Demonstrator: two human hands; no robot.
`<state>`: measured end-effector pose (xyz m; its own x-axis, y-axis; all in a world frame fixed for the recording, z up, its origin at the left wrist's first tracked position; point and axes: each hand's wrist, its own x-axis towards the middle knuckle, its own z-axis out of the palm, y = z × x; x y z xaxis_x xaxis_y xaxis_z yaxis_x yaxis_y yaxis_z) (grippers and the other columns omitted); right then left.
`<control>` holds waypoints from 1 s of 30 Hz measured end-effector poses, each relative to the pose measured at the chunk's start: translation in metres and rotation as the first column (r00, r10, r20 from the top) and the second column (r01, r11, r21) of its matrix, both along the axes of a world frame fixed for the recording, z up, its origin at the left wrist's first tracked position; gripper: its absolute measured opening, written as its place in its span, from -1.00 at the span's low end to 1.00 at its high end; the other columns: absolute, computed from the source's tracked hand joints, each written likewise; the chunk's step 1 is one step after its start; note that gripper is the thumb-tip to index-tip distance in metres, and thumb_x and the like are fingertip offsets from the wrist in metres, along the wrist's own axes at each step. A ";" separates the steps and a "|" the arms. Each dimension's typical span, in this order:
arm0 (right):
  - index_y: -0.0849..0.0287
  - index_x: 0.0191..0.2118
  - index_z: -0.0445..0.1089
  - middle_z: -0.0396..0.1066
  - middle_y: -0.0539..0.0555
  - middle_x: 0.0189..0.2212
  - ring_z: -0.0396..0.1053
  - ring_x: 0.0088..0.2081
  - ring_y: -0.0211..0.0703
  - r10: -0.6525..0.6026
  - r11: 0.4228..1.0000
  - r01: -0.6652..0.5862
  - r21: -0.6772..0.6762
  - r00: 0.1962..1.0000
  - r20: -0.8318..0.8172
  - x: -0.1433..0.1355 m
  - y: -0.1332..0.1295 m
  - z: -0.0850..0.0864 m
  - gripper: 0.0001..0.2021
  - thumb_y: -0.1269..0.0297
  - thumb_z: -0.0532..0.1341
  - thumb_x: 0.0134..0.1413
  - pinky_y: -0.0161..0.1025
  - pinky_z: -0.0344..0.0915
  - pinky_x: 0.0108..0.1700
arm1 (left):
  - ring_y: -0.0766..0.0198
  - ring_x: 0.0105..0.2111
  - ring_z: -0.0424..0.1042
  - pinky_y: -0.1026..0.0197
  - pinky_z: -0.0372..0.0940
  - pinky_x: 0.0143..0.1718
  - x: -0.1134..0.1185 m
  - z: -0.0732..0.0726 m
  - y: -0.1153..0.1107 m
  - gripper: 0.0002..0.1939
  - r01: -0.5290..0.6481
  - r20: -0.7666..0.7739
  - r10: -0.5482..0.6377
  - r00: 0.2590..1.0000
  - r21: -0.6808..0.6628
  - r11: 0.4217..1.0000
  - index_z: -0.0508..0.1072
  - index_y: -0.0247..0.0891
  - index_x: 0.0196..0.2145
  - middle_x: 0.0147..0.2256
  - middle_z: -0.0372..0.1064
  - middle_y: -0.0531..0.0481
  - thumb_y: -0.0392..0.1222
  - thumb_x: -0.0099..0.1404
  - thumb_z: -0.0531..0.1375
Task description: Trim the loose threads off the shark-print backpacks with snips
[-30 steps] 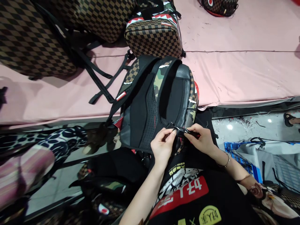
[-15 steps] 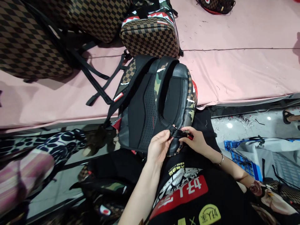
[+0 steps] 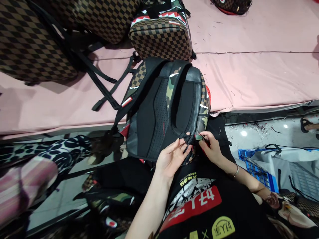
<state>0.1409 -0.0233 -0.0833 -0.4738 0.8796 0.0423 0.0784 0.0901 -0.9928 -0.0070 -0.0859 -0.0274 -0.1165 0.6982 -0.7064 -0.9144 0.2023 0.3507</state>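
Observation:
A backpack (image 3: 159, 116) with a black padded back panel leans against the pink-covered table, its shoulder straps facing me. The right-side shoulder strap (image 3: 171, 89) has a camouflage and checkered pattern. At its lower end, my left hand (image 3: 170, 156) pinches the black strap webbing and buckle (image 3: 187, 138) between thumb and fingers. Just to the right, my right hand (image 3: 211, 146) is closed in a pinch near the backpack's lower side edge. A thin dark piece shows at its fingertips, too small to make out.
Checkered backpacks (image 3: 161, 39) stand on the pink table (image 3: 249, 76) behind and to the left, with loose straps hanging forward. Another bag (image 3: 233, 6) sits at the back. Blue crates (image 3: 258, 171) are on the floor at right. Someone in patterned clothing (image 3: 67, 151) is at left.
My right hand has drawn slightly away from the buckle to the right and up. My left fingers have shifted and spread a little around the strap end.

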 end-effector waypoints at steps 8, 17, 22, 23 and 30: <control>0.20 -0.17 0.26 0.32 -0.01 -0.44 0.25 -0.47 -0.33 -0.047 0.979 0.052 0.197 0.998 -0.030 0.011 -0.008 0.006 -0.77 0.30 0.21 0.03 -0.39 0.20 -0.43 | 0.16 -0.08 0.33 0.13 0.26 -0.03 0.005 0.011 0.003 -0.82 -0.033 -0.062 0.035 0.997 0.030 0.999 0.49 -0.43 -0.50 -0.02 0.31 -0.17 -0.34 0.19 0.12; 0.27 -0.29 0.36 0.39 0.06 -0.37 0.35 -0.37 -0.24 0.091 0.971 -0.119 -0.206 0.986 -0.141 -0.013 0.012 -0.006 -0.76 0.21 0.24 -0.07 -0.32 0.28 -0.28 | 0.33 -0.33 0.34 0.35 0.22 -0.28 0.004 -0.010 -0.010 -0.72 0.176 -0.860 -0.165 0.484 -0.089 0.980 0.53 -0.32 -0.33 -0.33 0.42 -0.05 -0.09 0.02 0.29; 0.25 -0.34 0.35 0.36 0.00 -0.43 0.32 -0.39 -0.26 0.109 0.981 -0.124 -0.152 0.988 -0.106 -0.018 0.010 -0.008 -0.82 0.24 0.21 -0.04 -0.33 0.23 -0.29 | 0.42 -0.55 0.18 0.36 0.10 -0.50 -0.001 -0.012 -0.008 -0.74 0.236 -0.892 -0.287 0.350 -0.213 0.948 0.43 -0.34 -0.47 -0.55 0.27 0.07 -0.06 0.00 0.28; 0.25 -0.34 0.35 0.35 0.00 -0.42 0.31 -0.37 -0.26 0.109 0.984 -0.121 -0.132 0.990 -0.094 -0.018 0.010 -0.008 -0.83 0.25 0.21 -0.04 -0.33 0.23 -0.28 | 0.41 -0.55 0.18 0.35 0.10 -0.49 -0.003 -0.013 -0.007 -0.75 0.247 -0.884 -0.301 0.358 -0.221 0.943 0.43 -0.34 -0.49 -0.56 0.28 0.06 -0.06 0.01 0.27; 0.23 -0.34 0.33 0.33 -0.01 -0.40 0.28 -0.35 -0.27 0.109 0.992 -0.114 -0.062 0.991 -0.083 -0.017 0.011 -0.009 -0.86 0.25 0.16 0.04 -0.35 0.19 -0.27 | 0.35 -0.45 0.32 0.32 0.24 -0.34 -0.005 -0.012 -0.002 -0.82 0.247 -0.531 -0.261 0.807 -0.097 0.964 0.49 -0.38 -0.53 -0.49 0.36 -0.03 -0.26 -0.18 0.33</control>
<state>0.1239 -0.0126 -0.0922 -0.5667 0.8235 0.0274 -0.0081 0.0277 -0.9996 -0.0120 -0.0880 -0.0398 -0.3005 0.7407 -0.6009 -0.4992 0.4147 0.7608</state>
